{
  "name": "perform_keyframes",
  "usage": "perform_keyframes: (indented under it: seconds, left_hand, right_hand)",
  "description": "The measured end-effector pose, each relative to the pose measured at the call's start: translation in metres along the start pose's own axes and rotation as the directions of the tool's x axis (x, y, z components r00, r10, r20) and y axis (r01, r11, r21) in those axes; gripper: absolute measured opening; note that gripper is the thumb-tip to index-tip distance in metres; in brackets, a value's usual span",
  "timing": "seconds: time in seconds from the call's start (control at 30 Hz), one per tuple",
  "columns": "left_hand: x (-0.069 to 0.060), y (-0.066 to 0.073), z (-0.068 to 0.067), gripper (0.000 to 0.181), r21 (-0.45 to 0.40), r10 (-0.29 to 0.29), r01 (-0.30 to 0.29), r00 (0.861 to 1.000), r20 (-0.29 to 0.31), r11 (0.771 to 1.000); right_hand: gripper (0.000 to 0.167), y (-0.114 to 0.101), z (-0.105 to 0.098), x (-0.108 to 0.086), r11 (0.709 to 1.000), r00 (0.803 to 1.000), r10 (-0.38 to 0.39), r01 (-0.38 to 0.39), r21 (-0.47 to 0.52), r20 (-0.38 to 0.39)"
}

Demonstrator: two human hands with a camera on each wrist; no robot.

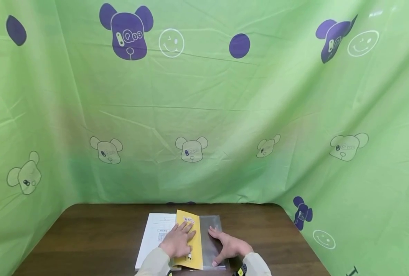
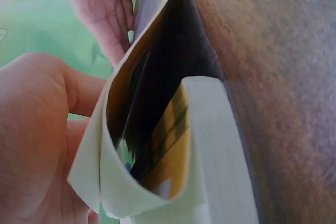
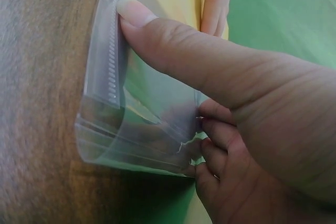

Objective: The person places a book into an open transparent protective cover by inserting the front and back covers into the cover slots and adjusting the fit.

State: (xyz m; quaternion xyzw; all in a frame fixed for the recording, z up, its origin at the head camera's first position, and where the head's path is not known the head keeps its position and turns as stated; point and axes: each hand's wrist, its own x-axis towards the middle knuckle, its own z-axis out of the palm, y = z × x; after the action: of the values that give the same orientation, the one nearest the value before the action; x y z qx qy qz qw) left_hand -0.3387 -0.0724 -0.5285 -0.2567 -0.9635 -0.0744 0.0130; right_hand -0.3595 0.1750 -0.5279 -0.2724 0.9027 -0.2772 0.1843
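a: item one?
b: book (image 1: 150, 239), printed white page up, on the bench (image 1: 87, 237); yellow cover (image 1: 197, 251) at its right, left hand (image 1: 178, 240) spread on it.
a: item two?
b: clear plastic cover (image 1: 209, 246), right of the yellow; right hand (image 1: 230, 246) on it, thumb and fingers spread apart.

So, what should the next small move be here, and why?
Perhaps the left hand should ease the yellow cover toward the clear sleeve while the right hand steadies it: the left rests on the cover, and the right touches the sleeve alongside. How far the cover sits inside is unclear.
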Motion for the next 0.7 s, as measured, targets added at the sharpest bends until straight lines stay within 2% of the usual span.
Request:
perform_keyframes:
  seconds: [0.17,0.43,0.6,0.63,0.7]
  left_hand:
    - [0.001,-0.002,0.008,0.063,-0.039,0.016,-0.017,1.000,-0.015,0.999]
    - [-0.001,-0.001,0.015,0.068,-0.213,0.034,-0.039,0.999,-0.028,0.976]
    - [-0.002,0.002,0.012,0.069,-0.234,0.024,-0.030,0.999,-0.029,0.972]
    - [-0.002,0.002,0.012,0.069,-0.234,0.024,-0.031,0.999,-0.032,0.972]
    - [-0.001,0.002,0.012,0.069,-0.248,0.028,-0.036,0.999,-0.036,0.968]
  right_hand:
    - [0.102,0.000,0.002,0.001,1.000,1.000,-0.001,0.001,-0.004,-0.004]
    - [0.101,0.001,0.002,-0.001,1.000,1.000,-0.003,0.003,-0.030,0.000]
    - [0.103,0.004,0.002,-0.001,0.999,0.999,-0.034,0.034,-0.002,0.011]
    - [0.103,0.011,0.002,0.001,0.998,0.998,-0.066,0.067,-0.018,0.012]
    - [0.105,0.016,0.002,0.004,0.997,0.997,-0.076,0.076,0.001,0.019]
